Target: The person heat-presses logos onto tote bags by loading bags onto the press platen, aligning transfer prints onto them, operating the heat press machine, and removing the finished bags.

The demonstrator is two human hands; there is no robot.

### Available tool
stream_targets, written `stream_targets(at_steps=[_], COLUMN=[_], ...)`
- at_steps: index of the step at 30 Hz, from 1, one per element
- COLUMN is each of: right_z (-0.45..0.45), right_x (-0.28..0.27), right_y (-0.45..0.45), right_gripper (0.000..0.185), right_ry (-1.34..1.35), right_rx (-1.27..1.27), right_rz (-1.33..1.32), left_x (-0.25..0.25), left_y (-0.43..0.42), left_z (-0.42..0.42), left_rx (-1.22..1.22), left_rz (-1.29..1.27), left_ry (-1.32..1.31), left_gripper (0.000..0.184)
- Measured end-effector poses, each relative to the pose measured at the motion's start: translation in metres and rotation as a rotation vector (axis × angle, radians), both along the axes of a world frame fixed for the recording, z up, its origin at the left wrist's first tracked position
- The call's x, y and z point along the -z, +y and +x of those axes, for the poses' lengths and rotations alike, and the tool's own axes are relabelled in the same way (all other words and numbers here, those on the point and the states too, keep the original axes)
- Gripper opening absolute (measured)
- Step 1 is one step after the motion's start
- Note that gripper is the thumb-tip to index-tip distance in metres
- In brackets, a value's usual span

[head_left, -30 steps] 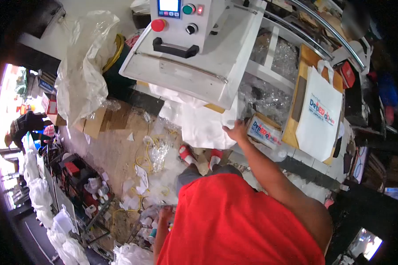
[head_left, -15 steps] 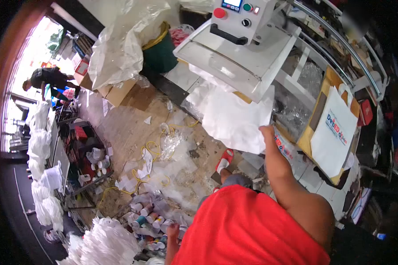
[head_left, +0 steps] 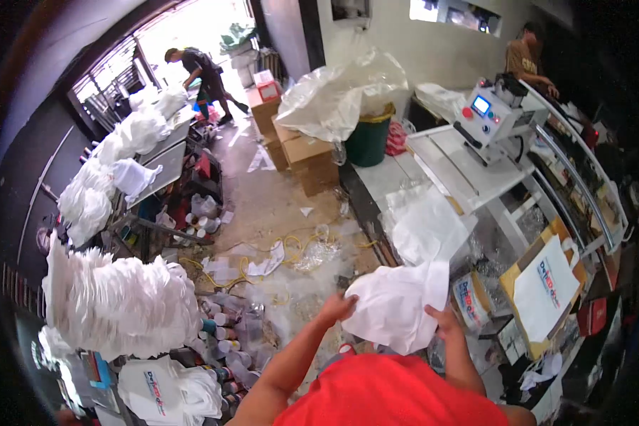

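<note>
A plain white fabric bag (head_left: 392, 307) hangs in front of my body, partly folded and creased. My left hand (head_left: 339, 308) pinches its left edge. At the opposite edge, my right hand (head_left: 444, 321) grips it with the thumb on top. Just beyond it, more white fabric (head_left: 429, 226) droops below the front of the heat press (head_left: 444, 167). To the right, a white bag with blue and red print (head_left: 547, 287) lies flat on a tan board (head_left: 516, 302). A printed package (head_left: 470, 299) sits between that board and my right hand.
Left of me stands a large stack of white bags (head_left: 124, 302), with printed bags (head_left: 165, 390) below and several ink jars (head_left: 227, 346) nearby. A yellow cord (head_left: 245, 273) crosses the littered floor. Cardboard boxes (head_left: 309, 160) and a green bin (head_left: 369, 138) stand ahead. Two other people are farther off.
My view has tilted up and turned left. My left hand has risen from beside the jars to the white bag, which my right hand has drawn away from the press towards me.
</note>
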State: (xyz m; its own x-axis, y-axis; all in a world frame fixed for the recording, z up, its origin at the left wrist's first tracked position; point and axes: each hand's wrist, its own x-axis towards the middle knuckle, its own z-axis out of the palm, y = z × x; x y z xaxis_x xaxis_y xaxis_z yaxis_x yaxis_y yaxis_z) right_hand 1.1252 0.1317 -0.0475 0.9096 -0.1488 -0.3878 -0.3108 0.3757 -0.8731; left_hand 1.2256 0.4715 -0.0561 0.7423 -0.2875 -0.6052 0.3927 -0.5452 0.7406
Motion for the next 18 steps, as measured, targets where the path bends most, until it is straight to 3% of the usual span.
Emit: stream_targets(at_steps=[2, 3, 5, 6, 7, 9, 11, 12, 14, 15, 18], right_z=[-0.004, -0.003, -0.004, -0.014, -0.033, -0.045, -0.067, -0.075, -0.093, -0.106, -0.146], right_x=[-0.01, -0.006, -0.059, -0.125, -0.119, -0.116, -0.135, -0.121, -0.081, -0.094, -0.104], right_y=[0.015, 0.024, 0.057, 0.077, 0.087, 0.09, 0.057, 0.035, -0.013, -0.027, -0.049], right_gripper=[0.048, 0.05, 0.068, 0.061, 0.056, 0.05, 0.042, 0.042, 0.043, 0.043, 0.039], right_ry=[0.008, 0.14, 0.341, 0.225, -0.137, -0.504, -0.045, -0.035, -0.054, -0.06, -0.032], right_rx=[0.0, 0.09, -0.004, -0.004, -0.004, 0.08, -0.125, -0.094, -0.092, -0.101, -0.075], right_rz=[0.008, -0.334, -0.673, -0.73, -1.184, -1.61, -0.766, -0.772, -0.736, -0.586, -0.482], left_x=[-0.02, -0.049, -0.042, -0.024, 0.0, 0.032, 0.051, 0.049, 0.039, 0.041, 0.066], left_y=[-0.015, -0.03, -0.039, -0.036, -0.029, -0.001, -0.018, -0.02, -0.024, -0.037, -0.086], left_z=[-0.014, -0.033, -0.065, -0.08, -0.089, -0.072, -0.081, -0.082, -0.089, -0.092, -0.101], left_rx=[-0.1, -0.195, -0.149, -0.127, -0.131, -0.069, -0.087, -0.058, 0.116, 0.136, -0.021], left_rz=[0.289, 0.18, 0.035, 0.0, 0.117, 0.238, 0.347, 0.332, -0.045, -0.042, -0.476], left_ry=[-0.492, -0.606, -0.672, -0.68, -0.621, -0.613, -0.602, -0.609, -0.02, -0.024, 0.643], left_gripper=[0.047, 0.038, 0.038, 0.039, 0.038, 0.037, 0.04, 0.04, 0.046, 0.046, 0.046])
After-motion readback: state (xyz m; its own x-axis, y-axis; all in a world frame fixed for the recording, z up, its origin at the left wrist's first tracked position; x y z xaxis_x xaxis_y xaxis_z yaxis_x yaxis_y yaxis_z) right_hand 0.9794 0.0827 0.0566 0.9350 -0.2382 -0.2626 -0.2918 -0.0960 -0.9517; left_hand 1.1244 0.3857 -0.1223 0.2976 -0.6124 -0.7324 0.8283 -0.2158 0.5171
